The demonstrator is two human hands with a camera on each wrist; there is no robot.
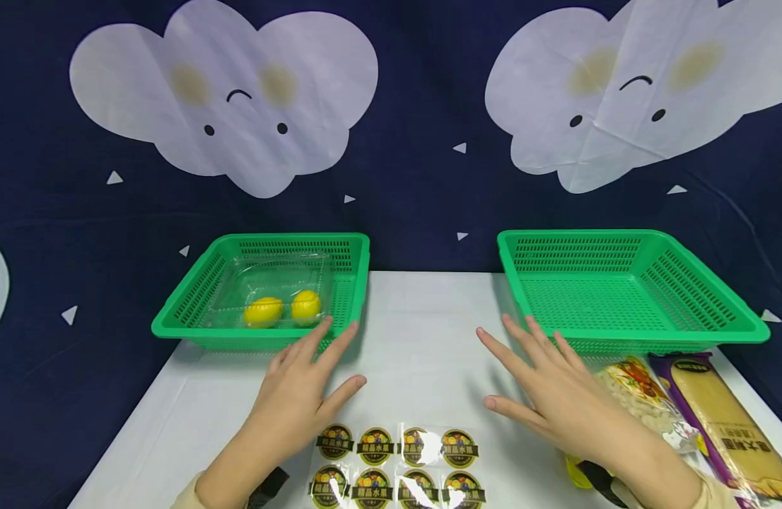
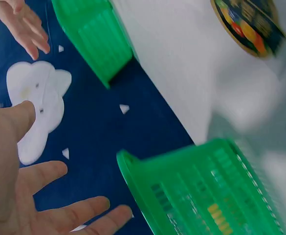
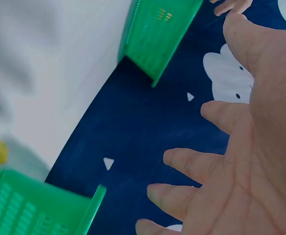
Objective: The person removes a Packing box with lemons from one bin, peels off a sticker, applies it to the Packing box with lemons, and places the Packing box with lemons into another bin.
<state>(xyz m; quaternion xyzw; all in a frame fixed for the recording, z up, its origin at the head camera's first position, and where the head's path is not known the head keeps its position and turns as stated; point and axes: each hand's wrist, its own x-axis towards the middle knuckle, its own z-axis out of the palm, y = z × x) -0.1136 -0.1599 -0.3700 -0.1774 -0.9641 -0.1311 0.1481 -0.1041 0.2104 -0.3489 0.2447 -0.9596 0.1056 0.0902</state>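
Container (image 1: 273, 286) in left basket (image 1: 200, 332), stickers (image 1: 375, 447) nearer

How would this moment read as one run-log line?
Left fingers: spread, empty; right fingers: spread, empty; two yellow fruits, clear container: left basket; stickers: tabletop

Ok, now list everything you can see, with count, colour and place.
Table: one, white, beneath the hands
Baskets: two, green, table's far edge, left and right
Clear box: one, transparent, left basket
Round things: two, yellow, left basket
Round labels: eight, black and gold, near table edge
Long packet: one, purple and tan, far right
Printed bag: one, clear with red-yellow print, beside long packet
Backdrop: one, dark blue, behind
Clouds: three, white, backdrop
Triangles: several, white, backdrop
Sleeves: two, beige, bottom edge
Left hand: one, bare, before left basket
Right hand: one, bare, before right basket
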